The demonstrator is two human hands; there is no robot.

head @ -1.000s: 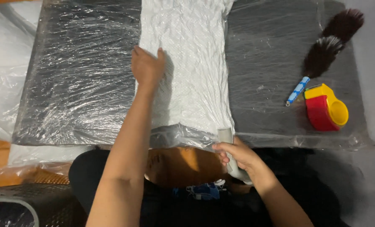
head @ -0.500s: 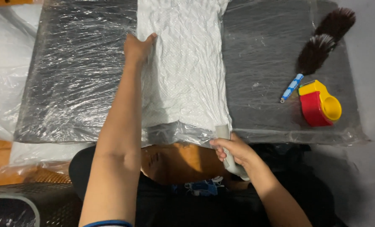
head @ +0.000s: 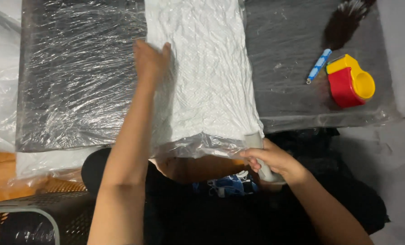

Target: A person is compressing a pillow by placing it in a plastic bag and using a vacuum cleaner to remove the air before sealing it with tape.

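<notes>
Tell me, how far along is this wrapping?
Done: clear film already covers the dark board and much of the white padded sheet. In hand: the left hand presses flat on the sheet's left edge, and the right hand grips the film roll at the near edge. Left: loose film bunched there.

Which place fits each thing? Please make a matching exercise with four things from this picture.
Things:
1. left hand
2. right hand
3. tape dispenser
4. feather duster

Places:
a. far right corner of the table
b. flat on the white padded sheet
c. gripping the film roll at the near edge
d. beside the duster's blue handle

Pairs: 1-b, 2-c, 3-d, 4-a
</notes>
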